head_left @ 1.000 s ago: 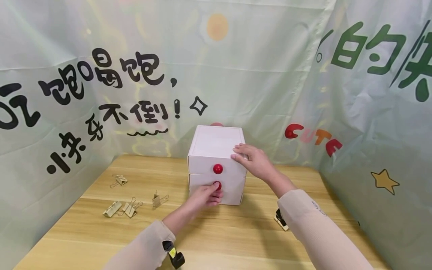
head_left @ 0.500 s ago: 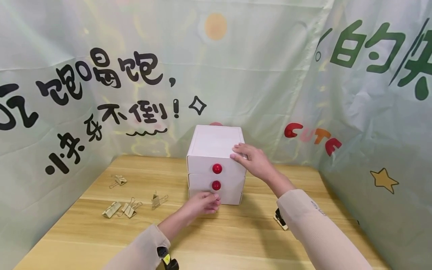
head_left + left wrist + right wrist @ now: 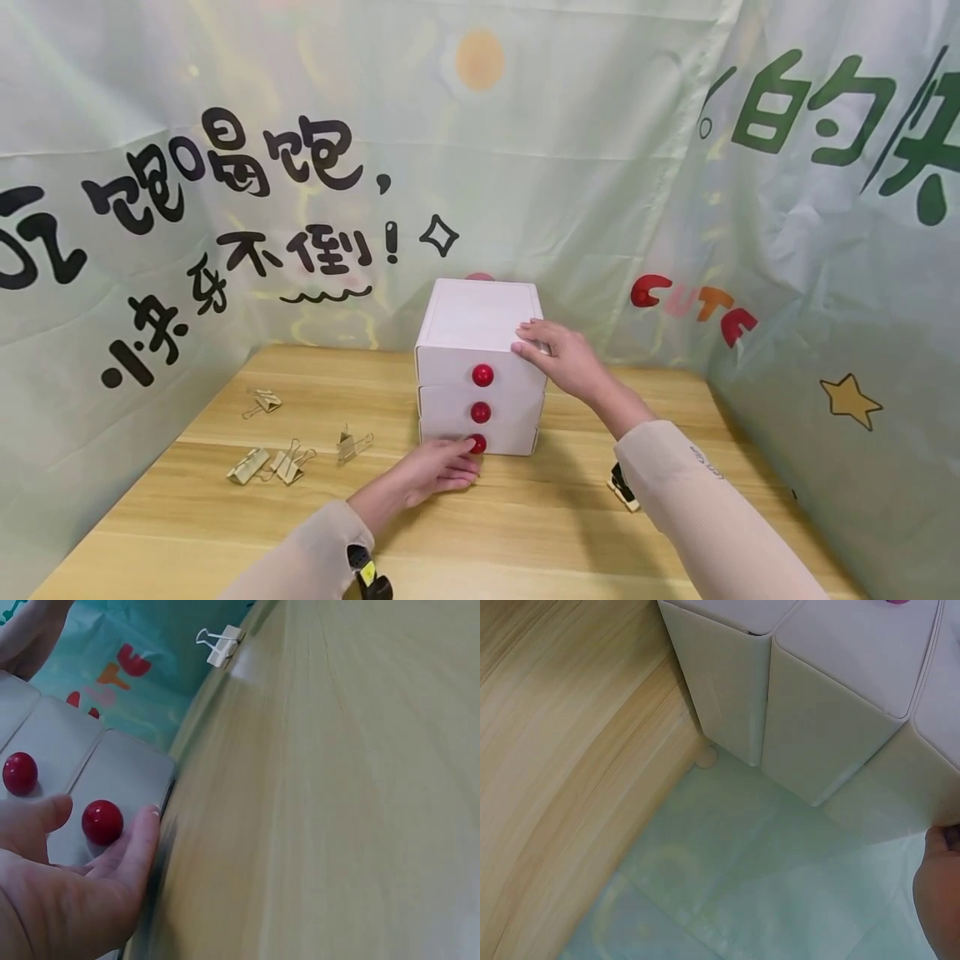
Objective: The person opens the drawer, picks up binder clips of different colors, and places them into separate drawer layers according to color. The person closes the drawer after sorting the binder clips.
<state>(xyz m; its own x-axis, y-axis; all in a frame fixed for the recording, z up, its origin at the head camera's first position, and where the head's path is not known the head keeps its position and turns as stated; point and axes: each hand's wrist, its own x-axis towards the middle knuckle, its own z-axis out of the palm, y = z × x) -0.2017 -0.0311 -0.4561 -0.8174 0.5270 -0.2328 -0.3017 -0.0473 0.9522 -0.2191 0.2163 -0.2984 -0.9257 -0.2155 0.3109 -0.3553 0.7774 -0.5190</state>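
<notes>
A white cabinet (image 3: 486, 317) with three stacked drawers stands on the table, a red knob on each drawer front. My left hand (image 3: 435, 471) is at the lowest drawer's knob (image 3: 103, 823). In the left wrist view its thumb lies on one side of that knob, apart from it, and the fingers extend along the other side. The middle knob (image 3: 481, 412) and top knob (image 3: 483, 375) are uncovered. My right hand (image 3: 566, 358) rests on the cabinet's top right edge, fingers over the top; the right wrist view catches only part of it beside the cabinet's side wall.
Several pale binder clips (image 3: 249, 466) lie on the wooden table (image 3: 300, 542) to the left. A small black-and-cream item (image 3: 624, 489) shows beside the right sleeve. A printed cloth backdrop (image 3: 570, 125) hangs behind and along both sides.
My left hand has let go of the middle knob and moved down to the lowest one. My right hand stays on the cabinet's top edge.
</notes>
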